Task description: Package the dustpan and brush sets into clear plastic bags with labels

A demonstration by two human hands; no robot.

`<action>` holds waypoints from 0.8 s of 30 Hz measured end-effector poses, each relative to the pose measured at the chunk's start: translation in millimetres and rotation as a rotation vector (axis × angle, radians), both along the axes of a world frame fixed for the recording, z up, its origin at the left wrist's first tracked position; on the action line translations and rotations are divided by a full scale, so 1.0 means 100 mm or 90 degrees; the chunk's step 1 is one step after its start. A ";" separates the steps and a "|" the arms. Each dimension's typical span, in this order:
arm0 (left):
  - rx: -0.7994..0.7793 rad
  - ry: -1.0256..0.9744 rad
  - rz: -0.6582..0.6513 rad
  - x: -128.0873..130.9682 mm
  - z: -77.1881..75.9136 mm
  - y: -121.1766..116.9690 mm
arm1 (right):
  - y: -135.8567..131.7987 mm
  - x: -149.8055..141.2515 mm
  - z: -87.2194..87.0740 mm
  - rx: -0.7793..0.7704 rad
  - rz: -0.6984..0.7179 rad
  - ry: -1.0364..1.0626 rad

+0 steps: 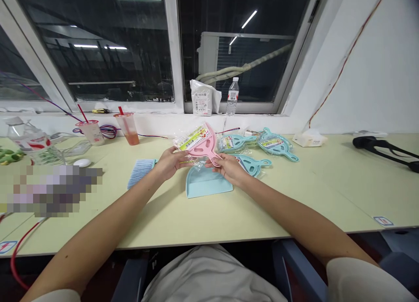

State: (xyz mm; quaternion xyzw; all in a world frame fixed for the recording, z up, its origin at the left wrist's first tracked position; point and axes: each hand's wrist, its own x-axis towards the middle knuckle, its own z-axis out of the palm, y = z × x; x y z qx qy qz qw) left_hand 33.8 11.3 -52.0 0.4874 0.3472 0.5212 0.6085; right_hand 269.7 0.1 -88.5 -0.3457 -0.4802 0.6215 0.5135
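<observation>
Above the middle of the table I hold a pink dustpan (207, 145) in clear wrapping with a printed label. My left hand (172, 163) is closed on its left side, at the wrapping. The fingers of my right hand (229, 167) grip its handle at the lower right. Beneath my hands a light blue dustpan (209, 183) lies unwrapped on the table, its upper part hidden. A brush with blue bristles (140, 173) lies to its left, partly behind my left hand. To the right are several wrapped teal dustpans (276, 144), one of them partly behind my right hand.
Drink cups with red straws (129, 129) and a white mouse (81, 163) are on the left of the pale table (310, 201). A water bottle (232, 97) and a white packet (202, 99) stand on the window sill. Black headphones (376, 145) lie far right.
</observation>
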 end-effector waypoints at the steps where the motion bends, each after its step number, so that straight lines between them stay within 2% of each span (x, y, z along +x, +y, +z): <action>1: -0.004 0.005 0.012 -0.01 -0.01 0.01 | 0.00 -0.01 -0.01 -0.006 0.004 0.002; 5: -0.025 -0.043 0.073 -0.08 -0.02 0.10 | -0.04 -0.06 -0.02 -0.046 0.026 0.003; 10: 0.016 -0.081 0.172 -0.15 -0.05 0.22 | -0.15 -0.15 -0.02 -0.049 0.098 -0.018; 13: 0.011 -0.075 0.243 -0.18 -0.10 0.27 | -0.18 -0.05 0.09 -0.035 0.217 -0.083; 16: 0.006 -0.050 0.296 -0.20 -0.11 0.30 | -0.07 0.22 0.26 -0.046 0.337 -0.247; 17: 0.005 -0.040 0.306 -0.20 -0.11 0.29 | -0.01 0.33 0.32 -0.051 0.329 -0.296; 18: 0.000 -0.030 0.311 -0.20 -0.10 0.27 | 0.05 0.43 0.36 -0.041 0.271 -0.305; 20: -0.027 -0.006 0.316 -0.14 -0.07 0.20 | 0.18 0.57 0.40 -0.021 0.104 -0.247; 21: -0.041 0.005 0.316 -0.10 -0.05 0.16 | 0.22 0.60 0.40 -0.015 0.052 -0.196; 22: -0.053 0.015 0.313 -0.05 -0.04 0.11 | 0.25 0.60 0.38 -0.013 0.032 -0.144; 24: -0.063 0.020 0.292 0.07 -0.04 0.01 | 0.26 0.55 0.33 -0.007 0.058 -0.060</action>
